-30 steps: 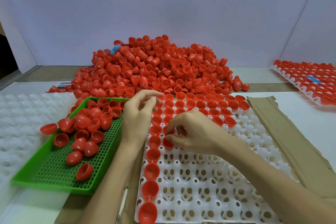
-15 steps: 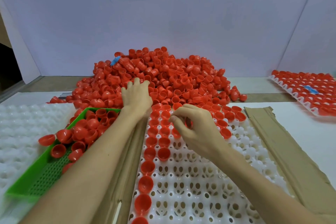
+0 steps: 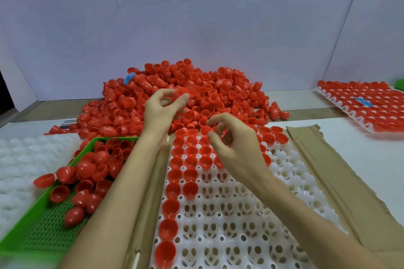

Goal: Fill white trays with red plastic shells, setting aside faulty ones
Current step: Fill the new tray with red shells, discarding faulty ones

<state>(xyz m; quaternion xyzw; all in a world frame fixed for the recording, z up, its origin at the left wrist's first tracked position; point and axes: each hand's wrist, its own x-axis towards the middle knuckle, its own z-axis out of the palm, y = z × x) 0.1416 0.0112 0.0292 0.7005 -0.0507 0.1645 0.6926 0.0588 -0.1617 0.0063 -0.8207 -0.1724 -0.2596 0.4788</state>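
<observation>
A big pile of red plastic shells lies at the back of the table. My left hand is raised over the pile's front edge and pinches one red shell between thumb and fingers. In front of me lies the white tray; its far rows and left column hold shells, and the other pockets are bare. My right hand hovers over the filled far rows with its fingers loosely curled, and I see nothing between them.
A green mesh tray at the left holds several loose shells. Empty white trays lie further left. Brown cardboard lies under the tray. A full tray sits at the far right. A blue piece lies in the pile.
My left hand has lifted off the pile with a shell pinched in it. My right hand has risen from the tray's far rows and its fingers have loosened.
</observation>
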